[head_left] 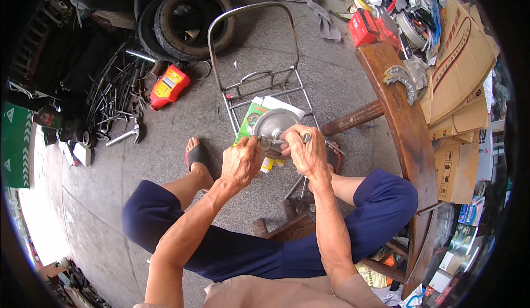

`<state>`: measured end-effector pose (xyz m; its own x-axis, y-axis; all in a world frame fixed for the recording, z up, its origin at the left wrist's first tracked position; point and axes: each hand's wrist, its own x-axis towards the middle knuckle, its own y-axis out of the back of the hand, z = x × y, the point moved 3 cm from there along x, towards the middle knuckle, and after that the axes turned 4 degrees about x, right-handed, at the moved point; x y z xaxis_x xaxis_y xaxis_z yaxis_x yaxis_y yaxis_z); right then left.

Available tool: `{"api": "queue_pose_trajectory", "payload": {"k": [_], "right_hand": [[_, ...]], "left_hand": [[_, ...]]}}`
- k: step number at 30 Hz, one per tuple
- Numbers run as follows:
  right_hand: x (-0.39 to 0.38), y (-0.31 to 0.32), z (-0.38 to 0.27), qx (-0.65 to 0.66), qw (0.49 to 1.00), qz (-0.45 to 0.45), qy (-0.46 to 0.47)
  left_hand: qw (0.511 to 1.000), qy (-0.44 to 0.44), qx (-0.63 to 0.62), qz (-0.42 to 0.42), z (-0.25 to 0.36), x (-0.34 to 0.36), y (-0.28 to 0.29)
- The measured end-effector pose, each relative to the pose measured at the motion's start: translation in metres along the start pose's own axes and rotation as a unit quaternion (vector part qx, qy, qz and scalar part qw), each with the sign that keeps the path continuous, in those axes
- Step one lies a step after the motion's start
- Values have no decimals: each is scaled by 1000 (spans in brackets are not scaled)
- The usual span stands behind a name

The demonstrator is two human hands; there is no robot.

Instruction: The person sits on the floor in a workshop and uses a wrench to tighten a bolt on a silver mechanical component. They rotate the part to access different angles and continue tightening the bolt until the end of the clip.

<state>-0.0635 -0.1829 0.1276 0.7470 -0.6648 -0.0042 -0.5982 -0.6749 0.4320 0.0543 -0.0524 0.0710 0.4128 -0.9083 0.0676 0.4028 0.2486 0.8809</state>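
— Grey concrete floor (342,95), is that what the whole place sits on?

— Yes, worn and stained, and crowded. Stacked tyres (187,20) lie at the top, flattened cardboard boxes (461,81) lean along the right edge, and a curved wooden bench (403,125) runs down that same side with a metal brake shoe (402,79) resting on it.

— And in the middle?

— A bent steel carrier rack (259,70) lies flat on the floor, its hoop pointing toward the tyres. Left of it there is a scatter of long spanners and rods (118,95), a red and yellow oil can (170,86) on its side, and a hammer (128,135) just below them.

— What is the person holding?

— A round metal hub plate (274,123), dull silver, dish-shaped, with a raised centre. It is held up above the lower end of the rack and a green and white box (251,117), between the person's knees.

— How do the hands sit on it?

— The left hand (241,161) has its fingers curled closed around the plate's lower left edge. The right hand (308,154) is clenched around a thin metal tool (303,138) pressed against the plate's lower right side. Both hands are nearly touching.

— Anything smaller?

— One foot in a dark sandal (196,156) rests on the floor just left of the hands.
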Motion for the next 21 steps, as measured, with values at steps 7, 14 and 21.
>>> {"api": "queue_pose_trajectory", "payload": {"k": [7,14,21], "right_hand": [[13,-4,15,-1,1000,9,-3],[63,4,23,85,970,-66,-220],[43,1,5,48,977,-29,-205]], "left_hand": [[998,-53,34,21,-2,-8,-3],[995,-59,77,-2,-5,-9,-11],[996,-39,83,-8,2,-10,-13]]}}
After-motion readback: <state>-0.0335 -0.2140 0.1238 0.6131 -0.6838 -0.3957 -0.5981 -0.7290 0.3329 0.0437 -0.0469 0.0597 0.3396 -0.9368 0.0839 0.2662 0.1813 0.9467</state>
